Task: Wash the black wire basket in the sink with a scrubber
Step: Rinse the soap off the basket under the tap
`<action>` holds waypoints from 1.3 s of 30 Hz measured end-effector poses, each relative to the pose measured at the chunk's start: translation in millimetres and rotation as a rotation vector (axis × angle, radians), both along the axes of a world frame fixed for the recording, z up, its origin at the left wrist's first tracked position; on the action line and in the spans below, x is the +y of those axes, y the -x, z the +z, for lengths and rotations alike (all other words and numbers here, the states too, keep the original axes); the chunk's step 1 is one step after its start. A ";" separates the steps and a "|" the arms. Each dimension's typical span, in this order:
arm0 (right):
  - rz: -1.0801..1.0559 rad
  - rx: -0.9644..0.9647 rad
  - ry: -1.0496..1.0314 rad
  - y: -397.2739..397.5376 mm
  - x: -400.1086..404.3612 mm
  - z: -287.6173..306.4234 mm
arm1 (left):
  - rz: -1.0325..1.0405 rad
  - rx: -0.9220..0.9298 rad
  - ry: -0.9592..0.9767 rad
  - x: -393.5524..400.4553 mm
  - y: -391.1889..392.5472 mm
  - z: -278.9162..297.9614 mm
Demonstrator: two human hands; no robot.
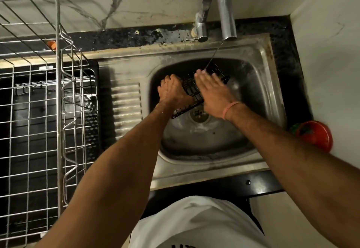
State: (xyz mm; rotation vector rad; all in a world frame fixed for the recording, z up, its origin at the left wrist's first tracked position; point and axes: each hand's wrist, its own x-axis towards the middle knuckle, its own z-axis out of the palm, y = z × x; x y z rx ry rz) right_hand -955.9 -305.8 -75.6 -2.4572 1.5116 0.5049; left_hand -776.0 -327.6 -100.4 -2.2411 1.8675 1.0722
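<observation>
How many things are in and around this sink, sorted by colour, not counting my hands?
Black: 1, the wire basket
Silver metal: 3, the tap, the sink, the dish rack
Red: 1, the round object at the right
Pink: 1, the wristband
Total: 6

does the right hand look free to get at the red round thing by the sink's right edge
Probably yes. The right hand lies flat and open on the black wire basket, holding nothing, and the red round thing sits in the open on the counter with nothing between them.
</observation>
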 end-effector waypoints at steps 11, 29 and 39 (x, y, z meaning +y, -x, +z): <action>-0.146 -0.030 0.053 -16.2 14.3 -14.1 | -0.112 -0.006 0.029 -22.3 25.0 2.7; -0.119 -0.045 0.105 17.0 7.9 -20.8 | 0.033 0.030 -0.020 5.9 4.1 -8.0; 0.022 -0.073 0.161 -26.4 31.7 -22.3 | 0.050 0.212 -0.095 -5.5 -4.2 -10.6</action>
